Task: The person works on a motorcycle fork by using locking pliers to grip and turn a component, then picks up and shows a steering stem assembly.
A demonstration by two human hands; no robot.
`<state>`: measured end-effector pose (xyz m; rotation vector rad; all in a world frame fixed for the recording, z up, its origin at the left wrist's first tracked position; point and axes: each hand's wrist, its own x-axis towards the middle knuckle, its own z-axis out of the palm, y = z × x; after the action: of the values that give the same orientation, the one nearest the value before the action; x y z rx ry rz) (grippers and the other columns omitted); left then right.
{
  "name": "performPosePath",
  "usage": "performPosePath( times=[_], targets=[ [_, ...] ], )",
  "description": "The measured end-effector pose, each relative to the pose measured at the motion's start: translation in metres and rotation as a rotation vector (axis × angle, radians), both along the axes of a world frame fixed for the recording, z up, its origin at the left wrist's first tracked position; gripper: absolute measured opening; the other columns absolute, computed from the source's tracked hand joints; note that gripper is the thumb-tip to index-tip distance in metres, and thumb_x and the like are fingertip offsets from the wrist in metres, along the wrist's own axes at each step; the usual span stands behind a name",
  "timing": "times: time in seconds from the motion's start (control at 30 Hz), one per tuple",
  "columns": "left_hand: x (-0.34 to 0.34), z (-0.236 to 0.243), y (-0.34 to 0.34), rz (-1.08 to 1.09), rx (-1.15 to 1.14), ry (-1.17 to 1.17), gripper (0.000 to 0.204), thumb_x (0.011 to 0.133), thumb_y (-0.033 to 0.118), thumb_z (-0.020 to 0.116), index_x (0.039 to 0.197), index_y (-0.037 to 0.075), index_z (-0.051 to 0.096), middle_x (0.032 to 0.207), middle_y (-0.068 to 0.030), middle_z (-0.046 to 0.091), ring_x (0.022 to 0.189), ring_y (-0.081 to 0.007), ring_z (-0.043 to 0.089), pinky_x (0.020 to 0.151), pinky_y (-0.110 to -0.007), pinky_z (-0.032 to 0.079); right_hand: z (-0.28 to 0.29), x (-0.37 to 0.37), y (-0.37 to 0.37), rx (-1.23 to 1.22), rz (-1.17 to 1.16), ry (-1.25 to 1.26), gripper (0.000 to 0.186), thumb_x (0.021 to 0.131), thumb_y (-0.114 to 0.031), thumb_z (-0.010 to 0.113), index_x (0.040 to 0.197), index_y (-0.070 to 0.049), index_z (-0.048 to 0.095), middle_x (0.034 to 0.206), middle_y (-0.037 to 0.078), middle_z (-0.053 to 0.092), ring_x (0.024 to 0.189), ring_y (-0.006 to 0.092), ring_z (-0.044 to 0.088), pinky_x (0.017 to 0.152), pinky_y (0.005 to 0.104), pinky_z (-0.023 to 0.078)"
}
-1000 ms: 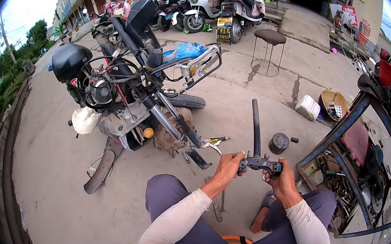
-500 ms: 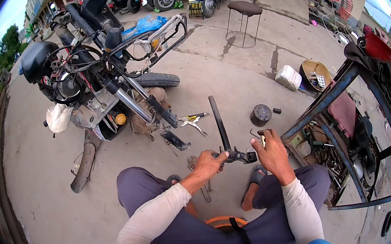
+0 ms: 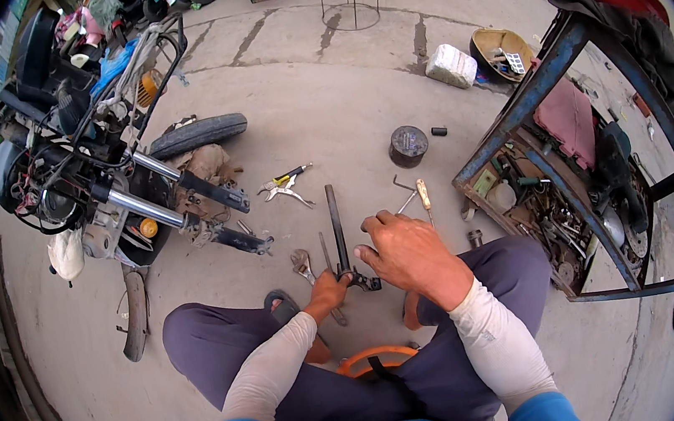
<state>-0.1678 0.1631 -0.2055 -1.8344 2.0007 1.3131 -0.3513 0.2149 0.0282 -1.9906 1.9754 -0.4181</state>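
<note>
My left hand (image 3: 330,293) is closed round the clamp end of a dark metal steering stem (image 3: 336,223). The stem's long tube points away from me, above the ground between my feet. My right hand (image 3: 414,253) hovers just right of the stem, apart from it, thumb and forefinger spread; its other fingers are partly hidden, and nothing shows in it. Beside my left hand an adjustable wrench (image 3: 301,264) lies on the concrete. Past my right hand are a screwdriver (image 3: 424,193) with a pale yellow handle and a bent metal rod (image 3: 404,185).
A partly dismantled motorcycle (image 3: 124,186) stands at left. Locking pliers (image 3: 285,187) and a round dark can (image 3: 408,146) lie ahead. At right is a blue metal frame (image 3: 529,98) with tools inside; a white block (image 3: 451,66) and a basin (image 3: 493,40) sit behind it.
My view has tilted downward and turned right. My right hand has moved away from the clamp end and turned its back upward. My left hand keeps its hold on the stem.
</note>
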Motion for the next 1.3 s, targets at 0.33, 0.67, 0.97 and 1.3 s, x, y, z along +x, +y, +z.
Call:
performPosePath(
  times=[0.33, 0.67, 0.97, 1.3],
  targets=[
    [0.004, -0.006, -0.024, 0.404, -0.118, -0.029, 0.059, 0.091, 0.019, 0.067, 0.138, -0.004, 0.040, 0.142, -0.0277, 0.046, 0.130, -0.0345, 0.050, 0.102, -0.044, 0.045, -0.028, 0.014, -0.007, -0.046, -0.008, -0.031, 0.026, 0.077, -0.020, 0.069, 0.096, -0.002, 0.068, 0.094, 0.014, 0.067, 0.090, 0.0289, 0.067, 0.074, 0.0425, 0.051],
    [-0.023, 0.056, -0.031, 0.456, 0.065, 0.750, 0.057, 0.097, 0.038, 0.053, 0.139, 0.000, 0.044, 0.141, -0.0183, 0.050, 0.131, -0.0295, 0.049, 0.106, -0.040, 0.041, -0.041, 0.048, -0.025, -0.175, -0.121, -0.004, 0.024, 0.077, -0.017, 0.067, 0.098, -0.005, 0.072, 0.106, 0.011, 0.066, 0.100, 0.0267, 0.063, 0.079, 0.0398, 0.047],
    [-0.012, 0.247, -0.077, 0.172, 0.658, 1.389, 0.064, 0.102, 0.050, 0.041, 0.143, 0.001, 0.039, 0.144, -0.0160, 0.044, 0.135, -0.0287, 0.043, 0.114, -0.040, 0.033, 0.001, 0.031, -0.024, -0.528, -0.118, -0.318, 0.063, 0.086, -0.023, 0.067, 0.137, 0.006, 0.046, 0.147, 0.025, 0.040, 0.137, 0.0414, 0.038, 0.108, 0.0490, 0.037],
    [-0.004, 0.204, -0.079, 0.465, 0.852, 1.376, 0.071, 0.094, 0.050, 0.052, 0.138, -0.005, 0.047, 0.137, -0.0185, 0.056, 0.123, -0.0311, 0.054, 0.106, -0.045, 0.041, -0.024, 0.033, -0.014, -0.213, 0.053, -0.206, 0.064, 0.088, -0.031, 0.066, 0.138, 0.005, 0.047, 0.151, 0.023, 0.037, 0.142, 0.0450, 0.030, 0.111, 0.0545, 0.032]
  ],
)
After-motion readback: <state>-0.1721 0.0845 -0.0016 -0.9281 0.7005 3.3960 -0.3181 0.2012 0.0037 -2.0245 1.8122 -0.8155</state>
